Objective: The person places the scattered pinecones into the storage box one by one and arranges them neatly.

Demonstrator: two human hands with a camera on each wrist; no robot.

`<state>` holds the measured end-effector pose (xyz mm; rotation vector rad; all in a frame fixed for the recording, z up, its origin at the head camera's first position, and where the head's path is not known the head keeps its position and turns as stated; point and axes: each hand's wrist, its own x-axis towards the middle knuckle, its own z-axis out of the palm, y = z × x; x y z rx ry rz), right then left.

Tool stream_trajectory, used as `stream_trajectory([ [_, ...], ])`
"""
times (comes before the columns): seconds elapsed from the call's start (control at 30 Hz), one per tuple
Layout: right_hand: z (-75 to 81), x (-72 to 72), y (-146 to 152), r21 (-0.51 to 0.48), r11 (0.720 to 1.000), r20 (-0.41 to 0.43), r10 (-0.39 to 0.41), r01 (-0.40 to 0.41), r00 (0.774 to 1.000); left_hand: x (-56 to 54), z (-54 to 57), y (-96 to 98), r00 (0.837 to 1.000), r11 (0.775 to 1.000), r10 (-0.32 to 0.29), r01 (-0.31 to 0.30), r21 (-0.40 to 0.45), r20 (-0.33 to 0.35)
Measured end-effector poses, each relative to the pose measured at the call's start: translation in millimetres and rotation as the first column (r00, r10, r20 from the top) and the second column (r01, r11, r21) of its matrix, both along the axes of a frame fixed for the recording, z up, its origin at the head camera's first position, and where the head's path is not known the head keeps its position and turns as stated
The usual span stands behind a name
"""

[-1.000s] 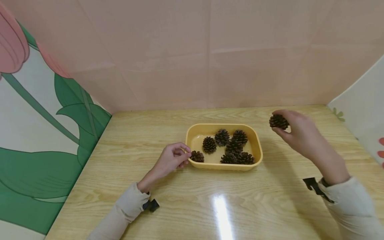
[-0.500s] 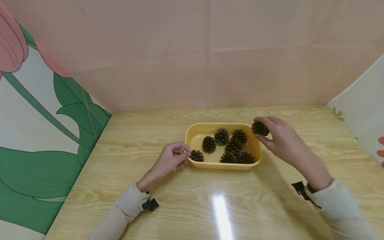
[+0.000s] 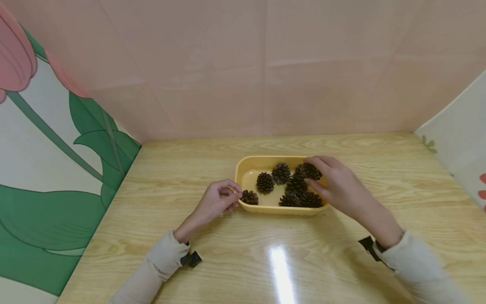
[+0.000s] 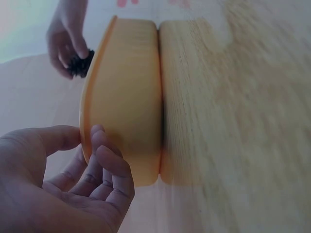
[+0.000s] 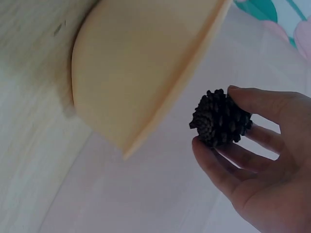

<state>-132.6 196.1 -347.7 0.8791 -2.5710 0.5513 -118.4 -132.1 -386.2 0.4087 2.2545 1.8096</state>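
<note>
A yellow plastic tub (image 3: 282,210) stands on the table with several brown pine cones (image 3: 264,183) in it, most grouped toward its right half. At the tub's left end my left hand (image 3: 216,200) pinches the rim between thumb and fingers; the left wrist view shows this grip on the tub wall (image 4: 129,97). My right hand (image 3: 343,185) holds one pine cone (image 5: 219,119) between thumb and fingertips. That cone is just above the tub's right end, higher than the rim in both wrist views, and it partly covers cones behind it in the head view.
The wood-grain table (image 3: 182,169) runs back to a pink wall covering (image 3: 205,84). A panel with painted green leaves (image 3: 41,215) stands along the left side, and a white panel (image 3: 463,143) along the right. A light reflection lies on the front of the table.
My right hand has moved left with its pine cone, from beside the tub to over its right end. My left hand has stayed at the rim.
</note>
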Motion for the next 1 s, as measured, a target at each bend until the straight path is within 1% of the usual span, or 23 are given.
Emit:
stream_trajectory([
  [0.2,-11.8,3.0,-14.3,-0.007,0.997,-0.045,0.071,-0.072,0.996,0.1,-0.1,0.3,1.0,1.0,0.001,-0.001,-0.001,0.006],
  [0.47,-24.8,8.5,-29.1,-0.037,0.99,-0.026,0.135,-0.136,0.99,0.4,-0.7,0.8,1.0,1.0,-0.008,0.008,0.007,0.008],
  [0.63,-32.0,10.2,-35.7,-0.023,0.988,-0.015,0.15,-0.15,0.989,0.1,-2.4,0.9,0.999,0.999,-0.024,0.023,0.03,0.038],
  [0.77,-36.6,12.1,-39.3,-0.01,0.99,0.007,0.144,-0.144,0.99,-0.7,-3.4,0.6,0.999,0.999,-0.028,0.027,0.03,0.038],
  [0.9,-40.7,12.1,-43.3,-0.041,0.986,0.016,0.162,-0.161,0.987,-8.0,-17.9,-2.2,0.999,0.999,-0.03,0.029,0.029,0.043],
  [1.0,-43.3,11.9,-47.3,-0.071,0.979,0.026,0.191,-0.188,0.981,-13.0,-28.9,-4.4,0.999,0.999,-0.031,0.03,0.031,0.04],
])
